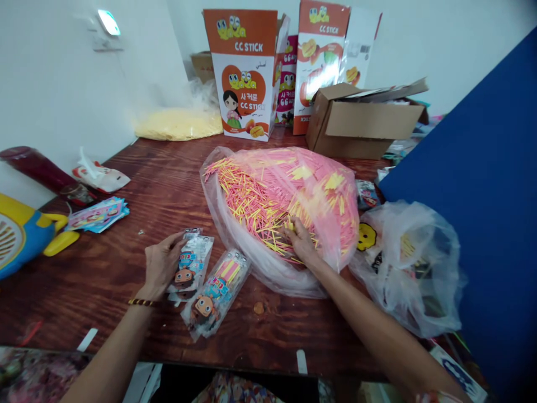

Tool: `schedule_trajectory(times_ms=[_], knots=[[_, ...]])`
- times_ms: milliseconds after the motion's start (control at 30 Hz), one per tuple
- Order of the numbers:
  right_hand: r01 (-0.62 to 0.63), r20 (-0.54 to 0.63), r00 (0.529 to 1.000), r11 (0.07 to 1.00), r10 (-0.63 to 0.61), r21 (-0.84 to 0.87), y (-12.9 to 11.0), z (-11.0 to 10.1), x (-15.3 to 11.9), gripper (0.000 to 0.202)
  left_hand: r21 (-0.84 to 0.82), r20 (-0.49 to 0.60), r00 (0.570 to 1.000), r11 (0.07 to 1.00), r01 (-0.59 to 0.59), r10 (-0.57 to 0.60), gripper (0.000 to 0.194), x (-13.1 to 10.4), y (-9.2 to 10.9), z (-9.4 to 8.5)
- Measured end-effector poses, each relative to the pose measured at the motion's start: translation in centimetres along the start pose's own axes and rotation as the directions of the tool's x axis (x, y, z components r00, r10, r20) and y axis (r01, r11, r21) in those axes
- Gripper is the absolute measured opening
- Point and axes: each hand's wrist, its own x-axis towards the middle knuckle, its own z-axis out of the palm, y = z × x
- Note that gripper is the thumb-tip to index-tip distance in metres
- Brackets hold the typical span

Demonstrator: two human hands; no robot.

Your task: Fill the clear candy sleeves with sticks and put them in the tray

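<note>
A large clear plastic bag (pixel 213 224) lies open on the table, filled with thin pink and yellow candy sticks (pixel 260 207). My right hand (pixel 301 240) reaches into its mouth, fingers closed around a few yellow sticks. At the left, my left hand (pixel 161 263) grips the upper edge of a clear printed packet (pixel 193 260) with a cartoon face; its thumb is partly hidden. Between the hands lies another printed packet (pixel 218 291), tilted on the tabletop, with pink and yellow sticks showing inside it.
A white plastic bag (pixel 415 268) sits at the right beside a blue panel (pixel 474 184). Cartons (pixel 243 73) and an open cardboard box (pixel 369 120) stand behind. A stack of printed wrappers (pixel 100 214), a tissue pack (pixel 103 178) and a yellow-blue object (pixel 20 235) occupy the left.
</note>
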Motion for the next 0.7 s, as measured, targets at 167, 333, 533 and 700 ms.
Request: schedule_trajectory(times_ms=[167,333,533,700], knots=[[-0.118,0.028,0.993,0.979,0.115,0.168,0.9,0.3,0.2,0.037,-0.211,-0.003,0.997,0.974,0.076,-0.078,0.031,0.1,0.6,-0.8],[-0.129,0.005,0.991,0.971,0.13,0.202,0.9,-0.2,0.9,0.04,-0.557,0.042,0.975,0.805,0.205,-0.22,0.034,0.2,2.3,-2.0],[-0.1,-0.018,0.994,0.95,0.11,0.295,0.8,-0.3,1.2,0.036,-0.713,0.069,0.941,0.644,0.279,-0.332,0.035,0.2,6.0,-3.6],[-0.07,-0.024,0.997,0.983,0.075,0.171,-0.7,-0.3,0.8,0.037,-0.666,0.148,0.977,0.715,0.212,-0.152,0.031,-1.4,10.0,-3.1]])
